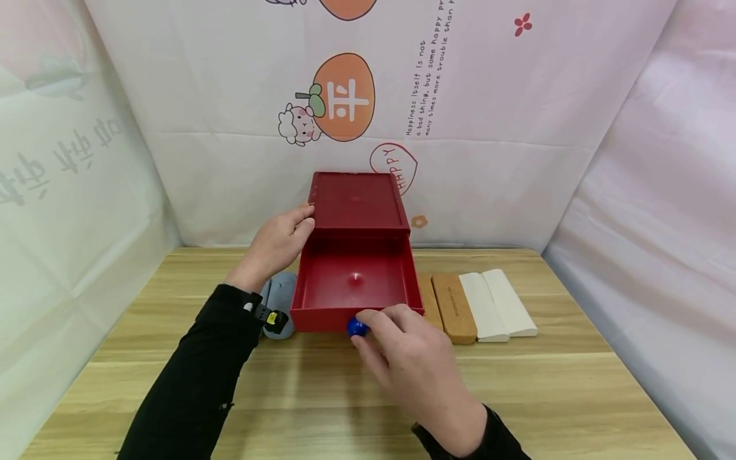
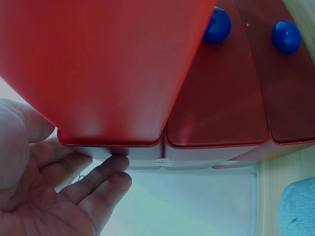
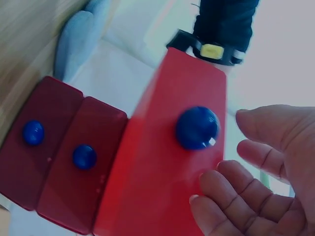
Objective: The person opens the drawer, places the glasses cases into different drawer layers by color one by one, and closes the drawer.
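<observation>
Blue and glossy, the round knob wants, I judge, a centred grip, with the red cabinet braced so its drawer slides straight. Low in the frame, my right hand spreads thumb and fingers loosely about the knob, apparently gripping nothing. My left hand touches the cabinet's left side, fingers relaxed. The drawer stands pulled out mid-frame; right of it lies a brown case.

Wood-grain table, red drawer unit at far middle, grey-blue rounded object just left of it, tan slab, brown slab and white pieces to its right.
</observation>
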### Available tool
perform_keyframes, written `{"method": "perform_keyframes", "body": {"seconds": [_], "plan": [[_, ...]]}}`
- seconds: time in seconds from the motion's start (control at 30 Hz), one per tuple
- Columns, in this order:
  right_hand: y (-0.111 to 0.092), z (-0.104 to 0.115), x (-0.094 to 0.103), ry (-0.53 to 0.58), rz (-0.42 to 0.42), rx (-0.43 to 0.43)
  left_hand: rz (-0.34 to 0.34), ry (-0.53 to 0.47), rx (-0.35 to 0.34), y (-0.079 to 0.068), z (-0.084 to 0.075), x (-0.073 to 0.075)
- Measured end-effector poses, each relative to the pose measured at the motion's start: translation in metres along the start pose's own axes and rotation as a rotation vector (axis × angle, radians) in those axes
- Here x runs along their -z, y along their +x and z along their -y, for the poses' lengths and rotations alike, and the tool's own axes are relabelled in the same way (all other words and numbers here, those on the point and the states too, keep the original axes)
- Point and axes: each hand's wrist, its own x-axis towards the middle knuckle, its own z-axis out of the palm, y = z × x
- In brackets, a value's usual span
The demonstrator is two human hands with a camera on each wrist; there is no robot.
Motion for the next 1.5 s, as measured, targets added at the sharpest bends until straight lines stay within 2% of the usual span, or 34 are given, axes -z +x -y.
{"method": "perform_keyframes", "body": {"seconds": [0.37, 0.53, 0.73, 1.03, 1.27, 1.5], "plan": [[0.008, -0.023, 0.035, -0.051, -0.183, -0.070, 0.002, 0.010, 0.004, -0.001, -0.001, 0.002], [0.008, -0.038, 0.042, -0.095, -0.233, -0.118, 0.011, 0.013, -0.002, -0.001, -0.001, 0.002], [0.006, -0.057, 0.045, -0.136, -0.257, -0.173, 0.019, 0.012, -0.001, -0.002, -0.001, 0.002], [-0.001, -0.081, 0.037, -0.208, -0.190, -0.253, 0.029, 0.018, -0.007, -0.001, -0.001, 0.003], [-0.006, -0.091, 0.025, -0.221, -0.073, -0.335, 0.035, 0.019, -0.006, -0.001, -0.001, 0.003], [-0.011, -0.098, 0.011, -0.210, 0.080, -0.429, 0.043, 0.021, -0.008, 0.000, -0.001, 0.002]]}}
